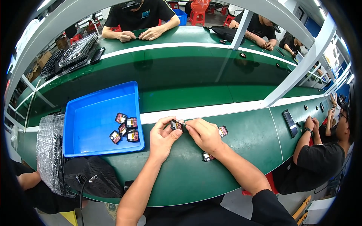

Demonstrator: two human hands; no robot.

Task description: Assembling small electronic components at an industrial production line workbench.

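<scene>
I can't identify the slim tool (182,122), half-hidden by the right hand (203,133). The left hand (162,136) covers part of the device (175,125); the upper edge crops the person opposite (136,18).

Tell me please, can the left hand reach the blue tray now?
Probably yes: the blue tray is close beside the left hand, with only green tabletop between, though that hand holds a small dark device.

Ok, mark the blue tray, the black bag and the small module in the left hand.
Blue tray (94,122), head view: bare part of its inner floor.
Black bag (102,174), head view: its upward-facing fabric side.
Small module (174,125), head view: its face, between the fingers.
</scene>
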